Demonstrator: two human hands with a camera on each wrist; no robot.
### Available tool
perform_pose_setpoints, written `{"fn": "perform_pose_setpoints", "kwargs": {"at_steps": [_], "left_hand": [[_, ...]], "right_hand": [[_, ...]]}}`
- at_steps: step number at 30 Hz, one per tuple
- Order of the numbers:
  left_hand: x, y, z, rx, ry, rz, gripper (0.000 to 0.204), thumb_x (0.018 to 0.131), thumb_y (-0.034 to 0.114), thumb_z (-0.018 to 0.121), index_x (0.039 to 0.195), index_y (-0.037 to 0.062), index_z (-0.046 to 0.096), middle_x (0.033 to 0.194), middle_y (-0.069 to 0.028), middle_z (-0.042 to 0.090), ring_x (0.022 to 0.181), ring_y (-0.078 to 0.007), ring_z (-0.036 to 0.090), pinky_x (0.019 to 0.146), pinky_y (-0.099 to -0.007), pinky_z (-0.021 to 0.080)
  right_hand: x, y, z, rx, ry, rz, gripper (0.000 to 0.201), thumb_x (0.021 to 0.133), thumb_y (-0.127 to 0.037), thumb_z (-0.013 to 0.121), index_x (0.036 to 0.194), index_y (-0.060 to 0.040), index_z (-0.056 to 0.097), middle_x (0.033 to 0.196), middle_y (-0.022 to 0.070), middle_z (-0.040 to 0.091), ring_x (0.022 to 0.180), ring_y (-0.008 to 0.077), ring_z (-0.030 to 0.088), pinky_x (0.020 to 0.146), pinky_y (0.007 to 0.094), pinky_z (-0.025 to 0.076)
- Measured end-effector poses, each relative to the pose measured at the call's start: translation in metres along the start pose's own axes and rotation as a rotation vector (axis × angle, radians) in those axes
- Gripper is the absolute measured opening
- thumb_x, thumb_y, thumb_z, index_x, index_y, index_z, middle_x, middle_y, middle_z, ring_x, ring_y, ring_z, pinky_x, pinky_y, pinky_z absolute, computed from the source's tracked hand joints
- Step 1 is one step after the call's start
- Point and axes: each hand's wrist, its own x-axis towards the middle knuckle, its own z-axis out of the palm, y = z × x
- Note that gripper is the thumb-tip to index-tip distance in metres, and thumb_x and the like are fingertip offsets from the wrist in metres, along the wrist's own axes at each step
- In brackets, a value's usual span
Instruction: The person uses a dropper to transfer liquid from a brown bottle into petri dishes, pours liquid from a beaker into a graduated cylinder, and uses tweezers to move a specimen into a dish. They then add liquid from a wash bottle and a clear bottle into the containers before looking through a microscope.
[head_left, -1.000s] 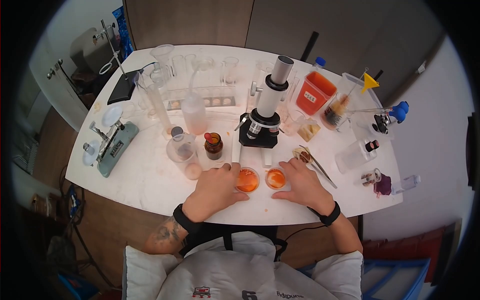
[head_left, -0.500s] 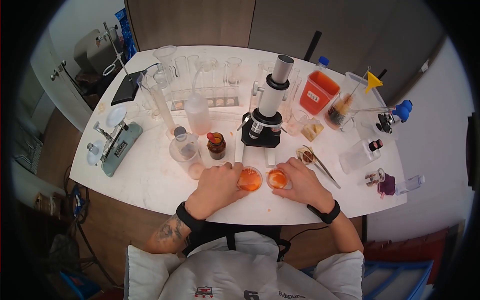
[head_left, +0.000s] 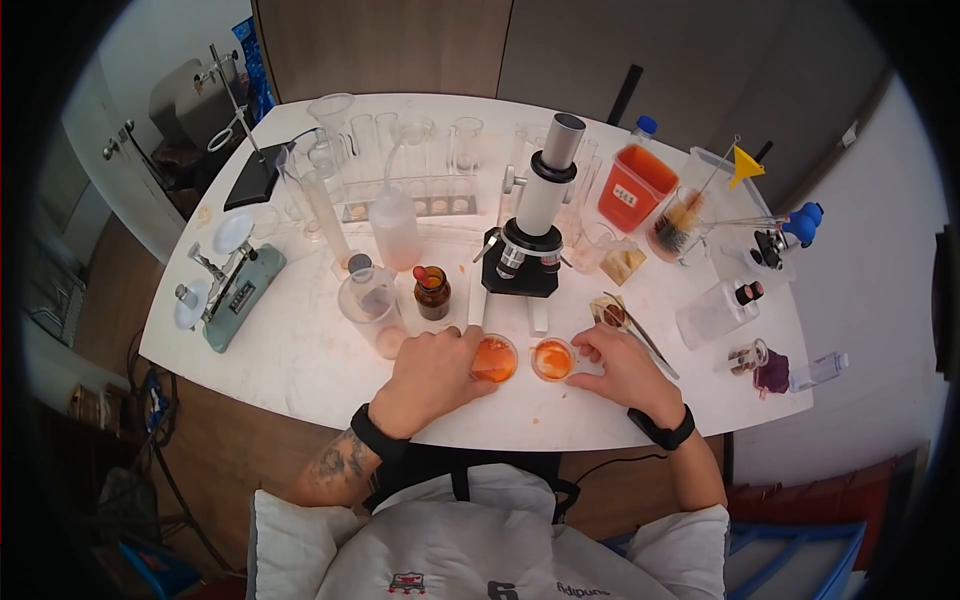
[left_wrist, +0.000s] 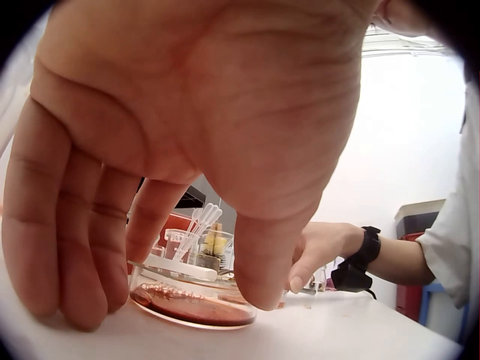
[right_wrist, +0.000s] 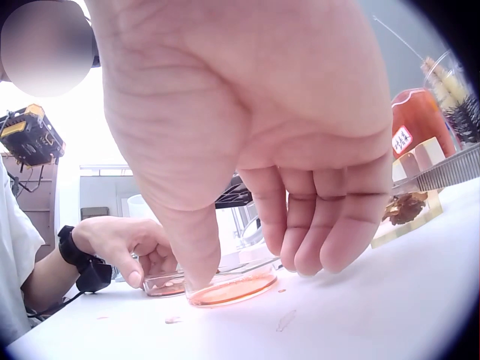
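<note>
Two round clear petri dishes with orange-red contents lie side by side on the white table. My left hand (head_left: 425, 372) holds the left dish (head_left: 495, 360) by its rim, thumb on the near side and index finger on the far side. In the left wrist view, red liquid with small bubbles shows in that dish (left_wrist: 195, 306). Beside the right dish (head_left: 553, 359), which has a paler patch in its orange layer, my right hand (head_left: 628, 375) is spread with fingers loosely bent. In the right wrist view its thumb overlaps the dish's edge, while the other fingers stand apart from it.
A microscope (head_left: 540, 210) stands just behind the dishes. Left of it are a brown dropper bottle (head_left: 432, 295), a wash bottle (head_left: 395, 230) and a balance (head_left: 240, 295). Tweezers (head_left: 655, 345) and an orange container (head_left: 637, 187) are on the right. Orange specks dot the table (head_left: 300, 385).
My right hand has loosened from the right dish and drawn back to the right, uncovering more of its rim. My left hand stays at the left dish.
</note>
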Motion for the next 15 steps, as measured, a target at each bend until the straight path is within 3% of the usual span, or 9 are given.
{"fn": "perform_pose_setpoints", "kwargs": {"at_steps": [9, 15], "left_hand": [[-0.016, -0.003, -0.015, -0.014, 0.033, 0.0, 0.063, 0.078, 0.044, 0.089, 0.119, 0.003, 0.065, 0.09, -0.0145, 0.073, 0.079, -0.0335, 0.074, 0.067, -0.0449, 0.056], [-0.022, -0.003, -0.019, -0.001, 0.084, 0.01, 0.065, 0.078, 0.046, 0.089, 0.119, 0.0018, 0.066, 0.091, -0.015, 0.073, 0.078, -0.0335, 0.074, 0.068, -0.0432, 0.054]], "right_hand": [[0.002, 0.003, 0.001, -0.101, -0.015, -0.038, 0.034, 0.08, -0.015, 0.089, 0.106, -0.0008, 0.073, 0.092, 0.0118, 0.067, 0.084, 0.0266, 0.068, 0.077, 0.0364, 0.056], [-0.002, 0.004, -0.004, 0.033, 0.054, -0.044, 0.027, 0.081, -0.007, 0.087, 0.104, 0.0009, 0.075, 0.089, 0.0113, 0.068, 0.076, 0.0225, 0.067, 0.072, 0.0332, 0.056]]}}
